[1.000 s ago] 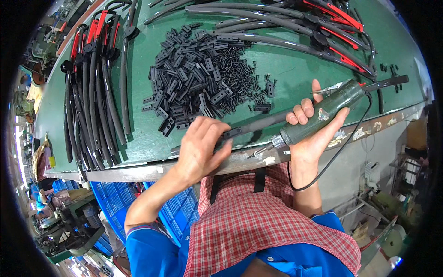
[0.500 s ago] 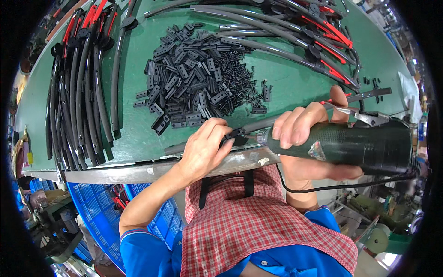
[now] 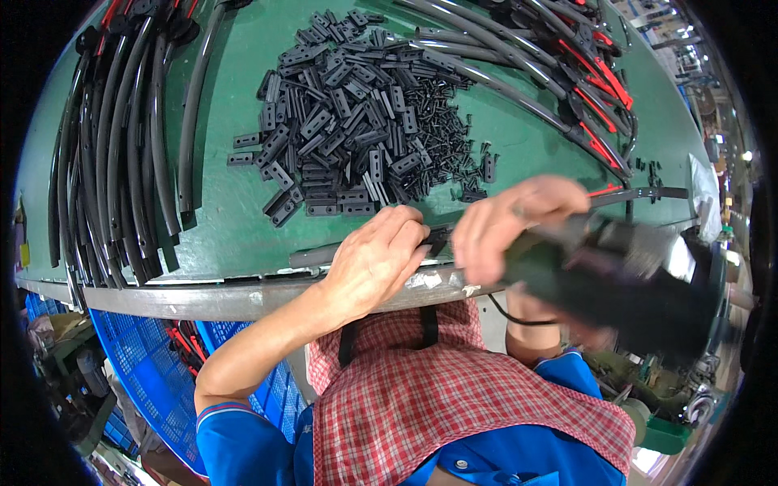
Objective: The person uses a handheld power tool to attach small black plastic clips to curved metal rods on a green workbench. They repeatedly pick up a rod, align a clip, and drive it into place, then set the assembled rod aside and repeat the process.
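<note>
Near the table's front edge, my left hand (image 3: 379, 257) is closed round a dark grey tube (image 3: 312, 257), its fingers at a small black plastic block (image 3: 438, 240) on it. The tube's left end sticks out past my wrist. My right hand (image 3: 515, 227) grips a dark electric screwdriver (image 3: 616, 283), smeared by motion, just right of my left fingers. The screwdriver's tip is hidden or blurred, so whether it touches the block cannot be told. Beyond my hands lie a heap of black plastic blocks (image 3: 324, 121) and a pile of small black screws (image 3: 442, 134).
Curved dark tubes with red parts lie bundled at the left (image 3: 121, 154) and at the far right (image 3: 519, 89). The green table (image 3: 219, 235) ends in a worn metal edge (image 3: 211, 300). Blue plastic crates (image 3: 146, 373) stand below it, and a black cord (image 3: 519, 321) hangs beside my right forearm.
My right hand has shifted, and the screwdriver has swung so its rear end tilts down toward me. My left hand keeps its grip on the tube. The whole view has shifted slightly.
</note>
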`<action>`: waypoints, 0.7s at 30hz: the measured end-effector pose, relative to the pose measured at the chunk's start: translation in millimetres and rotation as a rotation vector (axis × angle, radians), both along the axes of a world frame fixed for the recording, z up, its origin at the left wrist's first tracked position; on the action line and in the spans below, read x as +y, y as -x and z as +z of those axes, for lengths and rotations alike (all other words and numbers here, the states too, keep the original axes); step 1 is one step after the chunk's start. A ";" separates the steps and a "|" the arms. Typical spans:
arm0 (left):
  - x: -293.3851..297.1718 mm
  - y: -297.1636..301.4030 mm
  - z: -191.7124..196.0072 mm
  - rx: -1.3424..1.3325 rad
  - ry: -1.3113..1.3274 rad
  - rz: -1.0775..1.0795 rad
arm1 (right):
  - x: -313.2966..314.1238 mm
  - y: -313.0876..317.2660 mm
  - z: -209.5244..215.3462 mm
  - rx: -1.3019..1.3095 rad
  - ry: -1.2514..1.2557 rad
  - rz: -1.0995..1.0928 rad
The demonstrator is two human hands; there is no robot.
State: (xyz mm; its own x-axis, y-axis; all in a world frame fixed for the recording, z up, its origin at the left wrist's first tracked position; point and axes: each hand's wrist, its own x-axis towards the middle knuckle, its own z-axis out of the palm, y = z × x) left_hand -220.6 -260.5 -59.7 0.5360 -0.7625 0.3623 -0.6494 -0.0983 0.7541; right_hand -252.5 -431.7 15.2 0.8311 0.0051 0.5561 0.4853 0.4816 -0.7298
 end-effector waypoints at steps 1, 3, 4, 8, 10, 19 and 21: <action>-0.8 0.0 -2.7 0.006 0.005 -0.007 | -9.8 -3.0 -3.4 0.001 -0.149 0.051; -1.8 1.3 -1.2 0.005 -0.012 -0.003 | -29.4 3.8 -5.7 0.000 -0.324 -0.039; -1.9 0.8 0.3 0.007 -0.011 0.004 | -33.9 8.6 -7.1 -0.005 -0.273 -0.177; -1.3 0.0 -1.5 0.008 -0.013 0.013 | -18.7 6.0 -32.1 0.193 -0.001 -0.668; 0.4 -0.3 -2.8 0.015 -0.026 0.024 | -15.5 1.0 -34.0 0.260 0.114 -0.716; 3.4 -3.4 7.2 0.150 0.058 0.131 | -6.6 15.7 15.6 0.002 -0.243 -0.484; 2.1 -3.7 10.9 0.226 0.079 0.104 | 1.3 17.1 20.6 0.033 -0.280 -0.496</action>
State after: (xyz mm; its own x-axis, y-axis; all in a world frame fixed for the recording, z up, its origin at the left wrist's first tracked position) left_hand -216.9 -258.4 -48.9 0.6846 -0.6730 0.2801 -0.4526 -0.0913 0.8870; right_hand -269.6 -430.4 35.8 0.7136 -0.5337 0.4537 0.6815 0.3792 -0.6259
